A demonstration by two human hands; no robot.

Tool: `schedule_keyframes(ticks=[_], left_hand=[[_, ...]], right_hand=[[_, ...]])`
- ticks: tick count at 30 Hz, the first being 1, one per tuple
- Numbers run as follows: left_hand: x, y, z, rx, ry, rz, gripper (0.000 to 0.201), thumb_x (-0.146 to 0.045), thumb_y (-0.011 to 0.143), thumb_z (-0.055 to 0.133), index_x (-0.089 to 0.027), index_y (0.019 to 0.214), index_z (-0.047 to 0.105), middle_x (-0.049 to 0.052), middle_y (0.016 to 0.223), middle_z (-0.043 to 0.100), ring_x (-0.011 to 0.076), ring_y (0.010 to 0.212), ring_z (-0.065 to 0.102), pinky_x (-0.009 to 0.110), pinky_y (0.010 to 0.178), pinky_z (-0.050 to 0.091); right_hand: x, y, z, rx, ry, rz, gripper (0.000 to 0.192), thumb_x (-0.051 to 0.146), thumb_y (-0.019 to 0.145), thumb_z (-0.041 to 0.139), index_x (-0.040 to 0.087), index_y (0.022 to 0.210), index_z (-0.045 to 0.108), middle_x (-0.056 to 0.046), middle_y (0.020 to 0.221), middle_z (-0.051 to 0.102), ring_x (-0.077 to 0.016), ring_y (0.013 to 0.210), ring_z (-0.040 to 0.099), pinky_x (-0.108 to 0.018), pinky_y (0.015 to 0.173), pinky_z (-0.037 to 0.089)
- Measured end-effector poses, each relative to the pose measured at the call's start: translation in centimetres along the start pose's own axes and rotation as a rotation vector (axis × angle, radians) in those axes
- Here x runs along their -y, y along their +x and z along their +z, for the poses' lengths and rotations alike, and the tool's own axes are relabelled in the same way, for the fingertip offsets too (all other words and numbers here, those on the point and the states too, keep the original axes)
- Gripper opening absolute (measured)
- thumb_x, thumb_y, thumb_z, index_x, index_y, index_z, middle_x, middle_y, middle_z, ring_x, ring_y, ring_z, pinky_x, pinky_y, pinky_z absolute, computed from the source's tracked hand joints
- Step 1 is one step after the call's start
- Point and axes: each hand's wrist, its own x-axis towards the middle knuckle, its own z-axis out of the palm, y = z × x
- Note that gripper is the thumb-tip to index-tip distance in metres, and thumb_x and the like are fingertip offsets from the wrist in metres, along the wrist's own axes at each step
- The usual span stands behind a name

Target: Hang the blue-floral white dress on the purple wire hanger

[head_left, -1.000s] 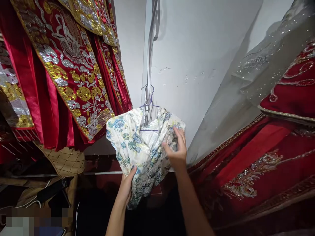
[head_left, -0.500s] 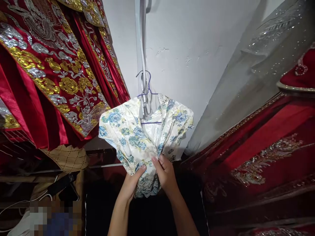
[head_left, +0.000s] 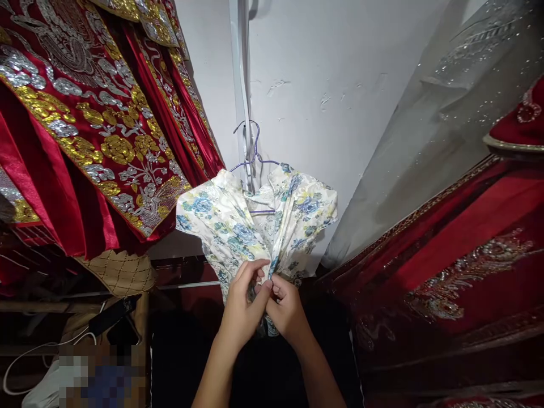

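Note:
A white garment with blue and yellow flowers (head_left: 229, 224) hangs on a purple wire hanger (head_left: 255, 158) against the white wall. My left hand (head_left: 244, 303) and my right hand (head_left: 285, 309) meet at the front opening of the garment, just below its middle. Both pinch the cloth edges together with their fingertips. The lower part of the garment is hidden behind my hands.
Red robes with gold and silver embroidery (head_left: 97, 124) hang at the left. More red embroidered cloth (head_left: 446, 266) and a sheer sequined veil (head_left: 446, 96) fill the right. A white strap (head_left: 240, 85) runs down the wall. A cable and a dark device (head_left: 113, 314) lie at lower left.
My right hand came down from the garment's right shoulder to its front. Both hands closed in together on the cloth edges. The bunched garment now hangs more spread on the hanger.

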Motion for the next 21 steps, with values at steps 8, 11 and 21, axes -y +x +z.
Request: schedule_keyframes(ticks=[8, 11, 21], left_hand=[[-1.4, 1.4, -0.1, 0.175, 0.113, -0.002, 0.055, -0.008, 0.087, 0.051, -0.034, 0.135, 0.053, 0.004, 0.101, 0.055, 0.0167, 0.086, 0.055, 0.028, 0.075, 0.046], [-0.5, 1.4, 0.2, 0.082, 0.068, 0.038, 0.034, -0.014, 0.092, 0.052, -0.029, 0.119, 0.066, 0.004, 0.096, 0.058, 0.0173, 0.087, 0.057, 0.028, 0.075, 0.046], [0.5, 2.9, 0.2, -0.222, 0.158, 0.216, 0.013, -0.023, 0.093, 0.057, -0.022, 0.095, 0.070, 0.007, 0.104, 0.051, 0.0214, 0.104, 0.053, 0.035, 0.090, 0.044]], right_hand=[[-0.1, 0.1, -1.3, -0.002, -0.045, 0.052, 0.025, 0.018, 0.075, 0.059, 0.022, 0.068, 0.035, 0.005, 0.062, 0.033, -0.0103, 0.059, 0.032, -0.023, 0.052, 0.027], [-0.2, 0.1, -1.1, 0.004, -0.040, 0.040, 0.026, 0.022, 0.080, 0.059, 0.022, 0.068, 0.036, 0.006, 0.060, 0.032, -0.0104, 0.057, 0.032, -0.024, 0.052, 0.025], [0.4, 0.6, -1.1, 0.055, -0.039, 0.001, 0.030, 0.020, 0.083, 0.057, 0.022, 0.065, 0.032, 0.007, 0.056, 0.030, -0.0098, 0.053, 0.030, -0.025, 0.051, 0.022]])
